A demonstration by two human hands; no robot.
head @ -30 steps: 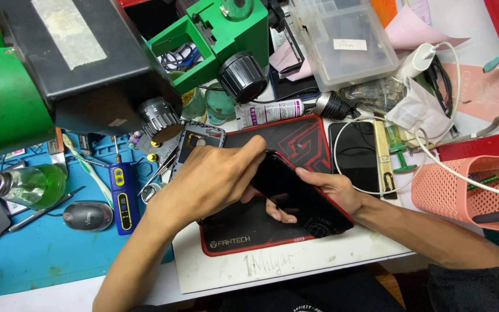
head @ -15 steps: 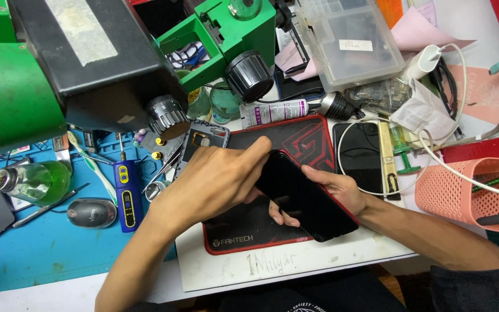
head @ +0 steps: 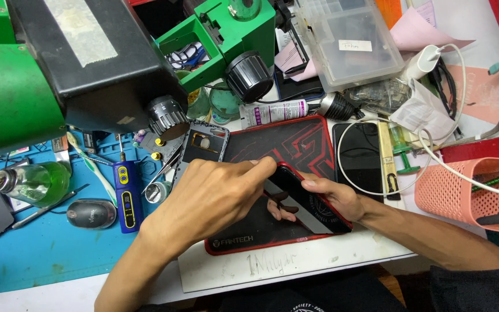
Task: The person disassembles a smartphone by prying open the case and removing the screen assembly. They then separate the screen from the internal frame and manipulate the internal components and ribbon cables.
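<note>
Both my hands hold a black smartphone (head: 304,202) with a red edge, tilted over a black and red mat (head: 287,144). My left hand (head: 212,199) covers the phone's upper left end, fingers pinching its top corner. Along the phone's right side sits my right hand (head: 333,199), thumb on the red edge and fingers underneath. A bare phone frame (head: 203,141) lies just beyond my left hand on the mat's left edge.
A green and black microscope (head: 76,69) overhangs the bench's left. On the blue mat (head: 41,260) lie a blue tool (head: 127,193), a mouse (head: 90,214) and a green liquid bottle (head: 30,182). Another phone (head: 359,156), a clear box (head: 347,40) and a pink basket (head: 469,193) stand right.
The phone has tilted and shifted slightly lower right in my hands. My left fingers have slid up to its top corner.
</note>
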